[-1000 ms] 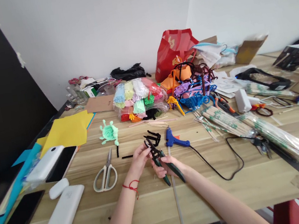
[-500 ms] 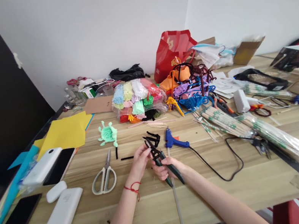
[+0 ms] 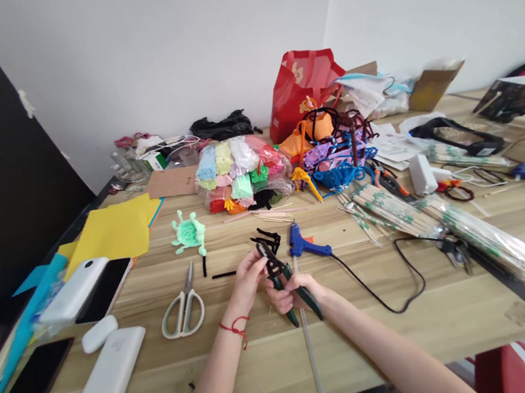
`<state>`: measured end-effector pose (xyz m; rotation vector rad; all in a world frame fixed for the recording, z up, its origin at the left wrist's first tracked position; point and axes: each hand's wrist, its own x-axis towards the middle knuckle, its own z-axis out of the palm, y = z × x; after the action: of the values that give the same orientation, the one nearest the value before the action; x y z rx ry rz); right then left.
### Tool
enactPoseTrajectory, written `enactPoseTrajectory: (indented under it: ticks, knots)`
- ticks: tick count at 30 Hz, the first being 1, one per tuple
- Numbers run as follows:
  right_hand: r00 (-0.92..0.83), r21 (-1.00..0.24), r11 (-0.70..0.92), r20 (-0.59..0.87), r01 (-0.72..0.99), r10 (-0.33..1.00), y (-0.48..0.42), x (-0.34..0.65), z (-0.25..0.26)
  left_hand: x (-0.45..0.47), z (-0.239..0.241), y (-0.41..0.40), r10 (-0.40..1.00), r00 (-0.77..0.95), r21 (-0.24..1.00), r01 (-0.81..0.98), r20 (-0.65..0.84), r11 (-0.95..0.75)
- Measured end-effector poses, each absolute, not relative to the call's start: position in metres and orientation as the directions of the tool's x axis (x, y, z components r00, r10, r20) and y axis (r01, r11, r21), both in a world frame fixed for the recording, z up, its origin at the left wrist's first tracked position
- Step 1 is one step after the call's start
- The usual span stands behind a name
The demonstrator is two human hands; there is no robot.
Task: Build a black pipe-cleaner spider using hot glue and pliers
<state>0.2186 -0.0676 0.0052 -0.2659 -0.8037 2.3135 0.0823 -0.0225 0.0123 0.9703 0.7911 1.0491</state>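
Note:
My right hand (image 3: 282,294) is wrapped round the dark green handles of a pair of wire strippers (image 3: 307,298), whose black head points up and away from me. Close by, my left hand (image 3: 246,279) has its thumb and fingers pinched at the tool's jaws; whatever they hold is hidden. Just beyond the jaws lie several bent black fuzzy stems (image 3: 270,239). A short straight black piece (image 3: 223,274) is left of my left hand, and another black piece (image 3: 204,265) stands below a light green fuzzy turtle-like figure (image 3: 188,233).
White-handled scissors (image 3: 181,312) lie to the left. A blue glue gun (image 3: 304,243) rests beyond my right hand, its clear glue stick (image 3: 315,370) running toward me and its cord (image 3: 387,300) curving right. Bagged coloured stems (image 3: 243,173), bundled wooden sticks (image 3: 397,213) and a power bank (image 3: 101,391) surround the area.
The handles of the wire strippers have spread slightly apart. Both hands stay in nearly the same place, and the view has shifted a little.

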Motion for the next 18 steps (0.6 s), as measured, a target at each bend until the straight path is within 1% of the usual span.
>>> enactPoseTrajectory:
  ticks: [11,18]
  knots:
    - [-0.767,-0.631,-0.572,0.058,-0.524,0.639,-0.0647,0.2198,0.002,0.0826,0.016,-0.0229,0.945,0.319,0.935,-0.31,-0.067,0.171]
    - [-0.75,-0.609,-0.572,0.059,-0.55,0.659,-0.0677,0.2187,0.0008,0.083,0.016,-0.0236,0.946,0.315,0.928,-0.322,-0.08,0.186]
